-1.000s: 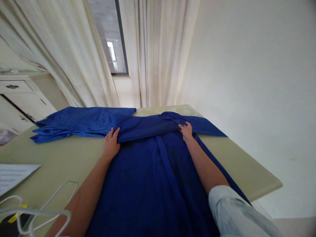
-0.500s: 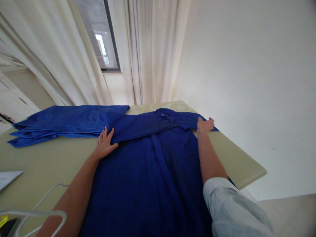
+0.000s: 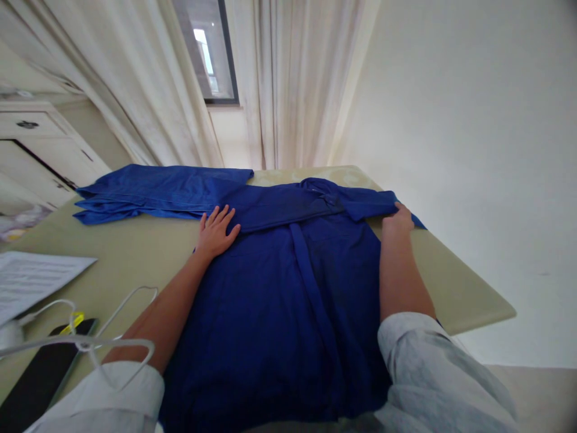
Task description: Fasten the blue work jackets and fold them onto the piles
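A blue garment lies spread on a beige table, one sleeve folded across its chest. My left hand rests flat on the garment's left shoulder, fingers spread. My right hand is at the right sleeve near the table's right edge, fingers curled on the cloth's end. A second blue garment lies folded at the far left of the table.
A white wire hanger and a black flat object lie at the near left, with a printed sheet of paper beside them. Cream curtains and a window stand behind the table. A white cabinet is at the left.
My right hand has moved from the collar out to the right sleeve's end and closed on it. My left hand has stayed flat on the left shoulder.
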The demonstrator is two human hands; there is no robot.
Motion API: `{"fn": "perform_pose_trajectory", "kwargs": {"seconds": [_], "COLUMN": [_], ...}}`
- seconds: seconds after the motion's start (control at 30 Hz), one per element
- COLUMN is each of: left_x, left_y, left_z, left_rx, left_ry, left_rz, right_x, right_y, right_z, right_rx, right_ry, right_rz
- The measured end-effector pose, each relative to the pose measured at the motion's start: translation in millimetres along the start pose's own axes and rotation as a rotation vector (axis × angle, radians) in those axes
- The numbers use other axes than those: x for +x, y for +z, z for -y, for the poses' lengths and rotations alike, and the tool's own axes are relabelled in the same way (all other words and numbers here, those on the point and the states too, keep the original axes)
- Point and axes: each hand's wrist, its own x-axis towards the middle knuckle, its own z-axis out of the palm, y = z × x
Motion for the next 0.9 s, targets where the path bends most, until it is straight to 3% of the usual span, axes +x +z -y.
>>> {"fn": "perform_pose_trajectory", "kwargs": {"seconds": [0.1,0.2,0.27,0.3,0.37,0.47,0.53,0.63,0.73,0.9], "left_x": [1.3,2.5,2.8,3.0,3.3,4.0,5.3,10.9,21.0,37.5], "left_y": [1.4,0.7,-0.8,-1.6,-3.1,-4.6,-5.7,-8.8,-14.8,-28.3], "left_z": [-0.2,1.0,2.3,2.9,3.9,4.5,5.7,11.0,18.5,25.0], "left_rx": [0.021,0.001,-0.037,-0.062,-0.118,-0.190,-0.277,-0.618,-0.895,-1.080], "left_ry": [0.003,0.011,0.005,-0.003,-0.030,-0.103,-0.150,-0.282,-0.500,-0.834], "left_rz": [0.017,0.013,0.005,-0.004,-0.021,-0.021,-0.017,-0.071,-0.146,-0.198], "right_x": [-11.5,-64.6,-115.2,-139.4,-176.5,-197.5,-198.0,-200.2,-208.3,-209.1], "right_y": [36.8,79.5,98.4,103.8,107.7,103.4,100.1,98.7,100.3,104.1], "right_z": [26.2,41.3,38.0,33.4,21.8,7.8,2.9,-2.4,-8.0,-7.1], "right_rx": [0.069,0.060,-0.184,-0.212,-0.293,-0.391,-0.415,-0.491,-0.542,-0.650], "right_ry": [-0.027,-0.204,-0.467,-0.497,-0.553,-0.629,-0.682,-0.792,-0.850,-0.860], "right_rz": [-0.013,0.200,0.825,0.988,1.250,1.491,1.541,1.512,1.411,1.255]}}
